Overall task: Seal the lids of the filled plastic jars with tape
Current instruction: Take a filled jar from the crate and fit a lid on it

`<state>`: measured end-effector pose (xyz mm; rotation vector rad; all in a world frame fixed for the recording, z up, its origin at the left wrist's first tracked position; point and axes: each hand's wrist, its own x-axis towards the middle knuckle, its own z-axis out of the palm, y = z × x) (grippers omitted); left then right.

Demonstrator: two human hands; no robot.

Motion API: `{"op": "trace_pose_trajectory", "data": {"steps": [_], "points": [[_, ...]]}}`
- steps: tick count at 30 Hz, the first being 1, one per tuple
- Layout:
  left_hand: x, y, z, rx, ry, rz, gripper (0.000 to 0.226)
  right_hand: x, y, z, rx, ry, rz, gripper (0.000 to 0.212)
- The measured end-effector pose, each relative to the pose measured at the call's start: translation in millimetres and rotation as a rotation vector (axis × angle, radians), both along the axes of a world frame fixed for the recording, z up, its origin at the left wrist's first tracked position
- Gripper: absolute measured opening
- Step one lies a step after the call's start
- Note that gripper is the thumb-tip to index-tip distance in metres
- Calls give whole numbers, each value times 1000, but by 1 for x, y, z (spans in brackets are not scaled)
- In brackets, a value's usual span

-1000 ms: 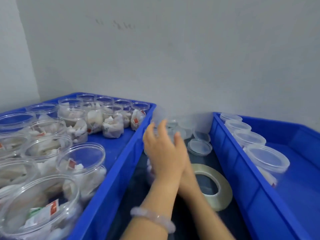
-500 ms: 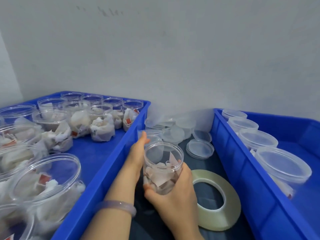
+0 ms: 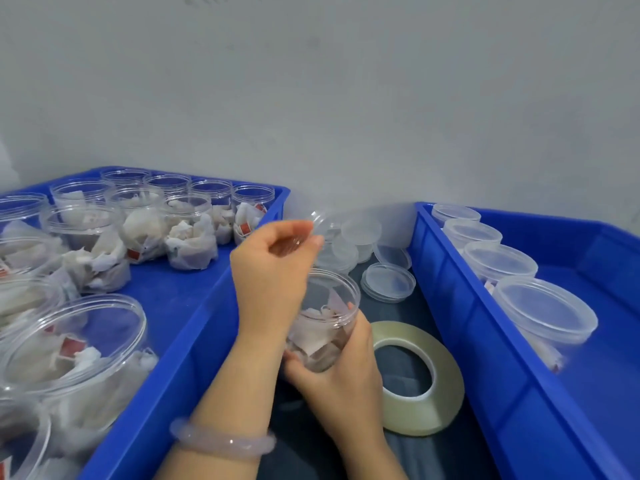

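Blue bins flank the scene: the left bin [image 3: 180, 375] is packed with open clear jars [image 3: 86, 341] stuffed with white packets, and the right bin [image 3: 485, 358] carries a row of lidded jars [image 3: 543, 310] along its near wall. Between them runs a dark work surface [image 3: 415, 306], and that's where the action is. A roll of clear tape [image 3: 440, 386] lies flat on it, just beside the right hand [image 3: 346, 372]. That hand comes up from below with its fingers curled round the lower half of the jar [image 3: 329, 317], gripping it upright and a little tilted, mouth open, white packets showing inside. Now the left hand [image 3: 273, 271]: the forearm reaches up from the lower left and crosses in front of the jar, knuckles toward the camera, fingers curled in. Thumb and fingertips pinch the lid [image 3: 323, 225], a clear one, by its edge, above and behind the jar's mouth and not on it. Whether the left wrist touches the jar, I can't tell. Behind the hands, loose lids [image 3: 388, 282] sit stacked and scattered against the grey wall [image 3: 346, 98]. A pale bracelet [image 3: 221, 443] rings the left wrist.
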<state>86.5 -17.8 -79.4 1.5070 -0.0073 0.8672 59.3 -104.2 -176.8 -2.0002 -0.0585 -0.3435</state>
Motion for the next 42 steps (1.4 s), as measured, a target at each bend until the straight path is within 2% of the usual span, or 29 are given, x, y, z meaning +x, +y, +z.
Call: {"op": "trace_pose_trajectory", "data": {"steps": [2,4,5,8,10,15,19,21,23,27,29,30,31,32,34,35,37,40,42], "points": [[-13,-5,18,51,-173,-5,30,-1,0,1,-41,-14,15,90],[-20,-4,30,-40,-185,-61,23,-2,0,2,-41,-12,27,93],[-20,-1,32,-27,-95,-74,17,-3,-1,3,-37,-10,37,94],[-16,9,22,395,339,20,10,-4,-3,3,-43,-2,55,91],[-14,9,10,571,504,104,16,-5,-2,3,-28,-6,56,89],[-10,9,5,624,428,231,31,-4,0,4,-3,-6,48,92],[-7,7,9,628,233,75,33,-4,0,5,-27,5,41,95],[-7,-3,4,760,343,-45,49,-5,0,6,-9,6,54,92],[-5,-8,-3,939,530,-28,59,-6,0,7,7,5,67,87],[6,-5,-1,935,620,-36,43,-6,0,8,-9,21,55,93],[10,-5,1,937,613,-62,45,-5,-1,7,-23,30,46,93],[9,-6,-2,898,594,-84,52,-6,-1,7,-21,38,47,93],[7,-5,-5,778,540,-103,57,-6,-1,8,-12,42,47,92],[3,-5,-8,574,445,-122,53,-6,-1,8,-4,41,43,91],[0,-3,-21,156,236,-117,26,-5,-1,6,2,39,40,89],[-2,-2,-29,23,191,-120,20,-5,-2,7,11,36,56,88],[-4,-2,-41,-88,157,-158,36,-6,-5,9,90,23,138,82],[0,0,-62,-144,155,-202,54,-4,-15,18,346,-3,275,56],[0,1,-72,-253,218,-289,77,-2,-23,29,398,-12,248,66]]}}
